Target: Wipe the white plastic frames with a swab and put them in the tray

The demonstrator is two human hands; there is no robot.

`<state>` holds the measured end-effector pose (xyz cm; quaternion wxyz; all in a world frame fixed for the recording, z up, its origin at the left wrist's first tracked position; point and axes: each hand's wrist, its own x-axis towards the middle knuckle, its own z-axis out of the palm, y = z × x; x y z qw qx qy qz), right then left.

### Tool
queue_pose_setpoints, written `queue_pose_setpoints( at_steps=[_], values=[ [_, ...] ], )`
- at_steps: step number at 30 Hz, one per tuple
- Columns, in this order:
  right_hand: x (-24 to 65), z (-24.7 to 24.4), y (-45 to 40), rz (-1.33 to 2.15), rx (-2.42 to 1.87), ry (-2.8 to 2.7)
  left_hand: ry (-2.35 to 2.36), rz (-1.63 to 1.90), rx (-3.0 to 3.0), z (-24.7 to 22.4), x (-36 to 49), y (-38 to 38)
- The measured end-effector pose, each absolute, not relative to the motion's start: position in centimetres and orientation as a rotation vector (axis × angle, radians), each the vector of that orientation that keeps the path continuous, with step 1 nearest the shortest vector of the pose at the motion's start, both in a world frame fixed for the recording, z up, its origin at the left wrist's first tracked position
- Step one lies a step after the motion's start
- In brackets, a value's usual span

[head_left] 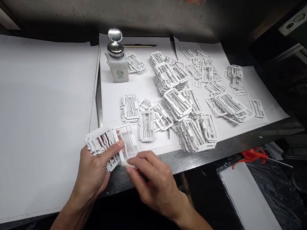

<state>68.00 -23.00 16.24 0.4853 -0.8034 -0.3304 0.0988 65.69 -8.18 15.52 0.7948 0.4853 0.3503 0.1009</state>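
Running behind and to both sides of the hands, metal bench (200, 158) carried wide white paper (33, 118). Loose piles of white slotted frames (178, 101) covered the paper ahead and to the right of both hands. Left hand (94, 169) was closed on a fanned frame stack (94, 139), thumb on top, dark red showing through some slots. Right hand (156, 178) was just beside it, thumb and fingers pinching a small white wad (130, 164) against the outermost frame (133, 140). Red-orange tool (255, 153) lay well right of the hands. Pump bottle (120, 68), lid up, stood beyond the left hand; slim dark tool (141, 46) lay behind it.
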Motion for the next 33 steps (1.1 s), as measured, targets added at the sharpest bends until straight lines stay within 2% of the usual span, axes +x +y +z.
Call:
queue_pose_setpoints(
  at_steps=[9,20,27,33],
  values=[
    [69.3,16.2,-24.6,0.070,-1.979,-0.556,0.772,0.185,1.017,15.3,65.5,-7.8],
    [68.3,16.5,-22.2,0.278,-1.847,-0.744,0.737,0.054,0.870,15.4,65.5,-7.7],
    [69.0,17.2,-23.5,0.546,-1.861,-0.832,0.741,-0.046,0.864,15.1,65.1,-7.3],
    [70.6,17.6,-23.5,0.325,-1.876,-0.714,0.658,-0.067,0.886,15.4,65.0,-7.4]
  ],
)
